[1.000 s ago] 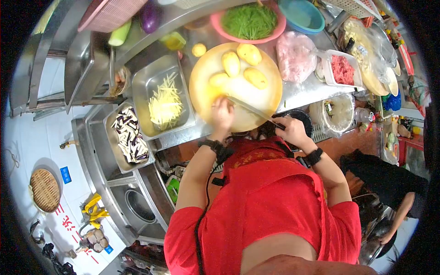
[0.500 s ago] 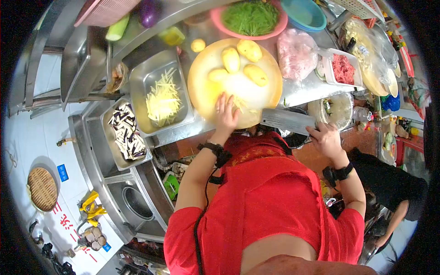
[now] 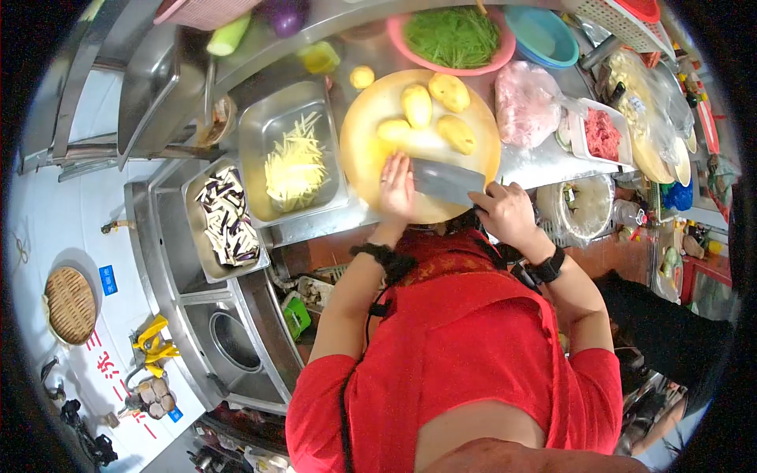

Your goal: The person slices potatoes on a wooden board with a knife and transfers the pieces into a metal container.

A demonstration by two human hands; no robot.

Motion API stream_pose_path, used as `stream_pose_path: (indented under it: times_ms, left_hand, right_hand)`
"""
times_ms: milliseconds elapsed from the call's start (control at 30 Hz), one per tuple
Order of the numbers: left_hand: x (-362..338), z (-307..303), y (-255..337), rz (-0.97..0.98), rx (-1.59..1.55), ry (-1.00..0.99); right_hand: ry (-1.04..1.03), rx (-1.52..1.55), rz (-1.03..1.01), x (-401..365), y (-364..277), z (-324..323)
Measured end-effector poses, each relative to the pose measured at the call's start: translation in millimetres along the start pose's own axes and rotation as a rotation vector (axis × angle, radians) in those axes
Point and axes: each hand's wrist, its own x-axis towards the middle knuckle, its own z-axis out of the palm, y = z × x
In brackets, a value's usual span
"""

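A round cutting board (image 3: pixel 363 169) holds several peeled potatoes (image 3: pixel 416 106). My right hand (image 3: pixel 505 210) is wrapped round the handle of a cleaver (image 3: pixel 446 181), whose wide blade lies over the lower middle of the board. My left hand (image 3: pixel 398 189) rests at the board's lower part with its fingers together beside the blade's far end; what is under the fingers is hidden. Left of the board, a steel tray (image 3: pixel 255 126) holds potato shreds (image 3: pixel 295 167). A smaller tray (image 3: pixel 256 272) holds cut eggplant strips (image 3: pixel 226 214).
Behind the board stand a pink basin (image 3: pixel 507 52) of green shreds and blue basins (image 3: pixel 544 35). To the right are a bag of pink meat (image 3: pixel 527 104), a white container (image 3: pixel 578 139) of minced meat and a lined bin (image 3: pixel 582 203). Another person (image 3: pixel 670 339) is at lower right.
My right hand has brought the cleaver left, from the board's right edge to over the board beside my left hand. The shreds near my left fingers are now out of sight.
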Motion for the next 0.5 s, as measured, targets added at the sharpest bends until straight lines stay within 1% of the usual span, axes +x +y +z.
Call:
stream_pose_path:
  times_ms: [67, 133, 200, 267, 300, 333, 367, 400, 467, 500]
  left_hand:
    - [18, -40, 1, 0.028, 0.123, 0.065]
    - [38, -80, -3, 0.027, 0.211, 0.107]
    - [57, -110, -32, -0.008, 0.210, 0.196]
    - [58, -138, -71, -0.076, 0.671, 0.150]
    - [62, -148, -63, -0.011, 0.749, 0.249]
    - [64, -153, -49, -0.010, 0.750, 0.256]
    - [61, -151, -30, -0.126, 0.548, 0.179]
    - [53, -144, -15, -0.246, 0.345, 0.099]
    - [39, -114, 10, -0.383, 0.212, -0.269]
    - [26, -90, 9, -0.315, 0.225, -0.288]
  right_hand:
    - [0.034, 0.031, -0.026, 23, -10, -5]
    - [0.158, -0.004, -0.137, 50, -21, -8]
    - [0.146, -0.039, -0.148, 76, -35, -20]
    - [0.131, -0.075, -0.167, 82, -38, -23]
    - [0.142, -0.065, -0.151, 81, -33, -23]
    - [0.153, -0.055, -0.131, 79, -26, -23]
    - [0.168, 0.028, -0.079, 72, -20, -26]
    - [0.158, 0.029, -0.082, 62, -12, -26]
    - [0.070, 0.106, 0.062, 42, 6, -27]
    - [0.069, 0.123, 0.090, 31, 15, -29]
